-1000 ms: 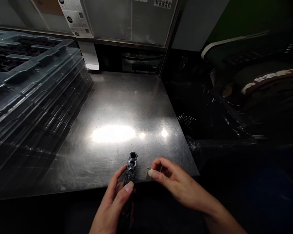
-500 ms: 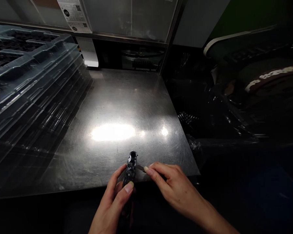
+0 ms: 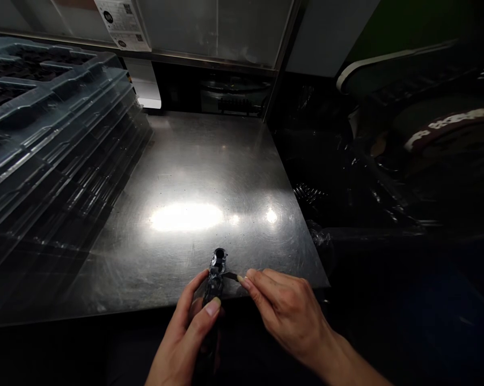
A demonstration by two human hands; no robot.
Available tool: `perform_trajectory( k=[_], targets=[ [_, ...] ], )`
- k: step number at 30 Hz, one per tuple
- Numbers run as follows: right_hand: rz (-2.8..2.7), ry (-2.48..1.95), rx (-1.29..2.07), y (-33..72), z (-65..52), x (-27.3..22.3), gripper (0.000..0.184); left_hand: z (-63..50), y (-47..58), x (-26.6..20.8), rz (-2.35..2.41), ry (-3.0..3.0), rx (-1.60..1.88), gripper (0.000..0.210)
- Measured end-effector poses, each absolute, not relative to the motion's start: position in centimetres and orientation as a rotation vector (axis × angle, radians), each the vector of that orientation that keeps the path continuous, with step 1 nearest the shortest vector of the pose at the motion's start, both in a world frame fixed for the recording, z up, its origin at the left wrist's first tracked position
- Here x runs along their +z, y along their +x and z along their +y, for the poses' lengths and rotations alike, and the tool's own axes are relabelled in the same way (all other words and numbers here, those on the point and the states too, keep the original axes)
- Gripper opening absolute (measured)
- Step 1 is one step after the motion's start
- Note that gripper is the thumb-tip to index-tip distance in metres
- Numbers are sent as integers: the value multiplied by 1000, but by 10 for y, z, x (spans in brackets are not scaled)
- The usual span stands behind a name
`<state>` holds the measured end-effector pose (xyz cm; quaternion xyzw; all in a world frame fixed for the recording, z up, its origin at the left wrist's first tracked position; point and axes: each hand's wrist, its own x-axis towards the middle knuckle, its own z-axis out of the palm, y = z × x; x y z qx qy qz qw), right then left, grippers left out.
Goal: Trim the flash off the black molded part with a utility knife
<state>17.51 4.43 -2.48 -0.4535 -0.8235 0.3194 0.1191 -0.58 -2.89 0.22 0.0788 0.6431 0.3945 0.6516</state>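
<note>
Both hands are being used at the near edge of the steel worktable [image 3: 193, 177]; a long black plastic part [image 3: 215, 276] is being gripped in the left hand [image 3: 189, 338], thumb pressed on its near side and fingers curled round the other, so that its ringed end is being held just above the table's near edge; a thin dark blade-like tool [image 3: 231, 276] is being pinched between thumb and fingertips of the right hand [image 3: 286, 311], its tip being held touching the part's right side, just below the ringed end. The step in hand is judged to be a trimming or picking at that spot; what exactly is being removed cannot be told, the detail being too small and dark. The next move is judged to call for a steady left grip and a short, controlled stroke of the tip along the edge. Stacked clear plastic trays [image 3: 52, 134] are being kept at the table's left side, well apart from the part.
</note>
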Motion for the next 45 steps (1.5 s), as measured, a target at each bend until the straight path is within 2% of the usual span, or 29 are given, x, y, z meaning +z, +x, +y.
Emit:
perform_trajectory(
  k=[3, 7, 9, 17, 23, 27, 32, 35, 37, 42, 45],
  targets=[
    [-2303, -1326, 1153, 177, 54, -22, 40, -29, -7, 0, 1449, 191, 895, 66],
    [-1917, -1208, 2033, 186, 79, -12, 48, -27, -6, 1, 1437, 191, 893, 65],
    [-1723, -1158, 2252, 187, 87, -9, 53, -27, -5, 3, 1446, 189, 900, 64],
    [-1182, -1166, 2206, 139, 68, -27, 50, -29, -5, 2, 1446, 144, 904, 72],
    [-846, -967, 2458, 142, 68, -32, 36, -27, -8, 0, 1396, 161, 903, 65],
    [-790, -1039, 2306, 151, 59, -31, 32, -31, -9, -8, 1362, 254, 1027, 74],
    [-955, -1107, 2113, 150, 38, -26, 44, -29, -13, -4, 1197, 131, 1337, 79],
    [-1098, -1136, 2066, 147, 29, -19, 70, -22, -11, 3, 1163, 71, 1412, 59],
    [-1121, -1218, 2006, 144, 28, -14, 78, -19, -7, 2, 1116, 19, 1429, 47],
    [-1121, -1174, 1957, 147, 37, -12, 59, -22, -9, -2, 957, -34, 1488, 52],
    [-1001, -1153, 1964, 159, 47, -9, 54, -25, -26, 9, 827, -157, 1403, 73]
  ],
)
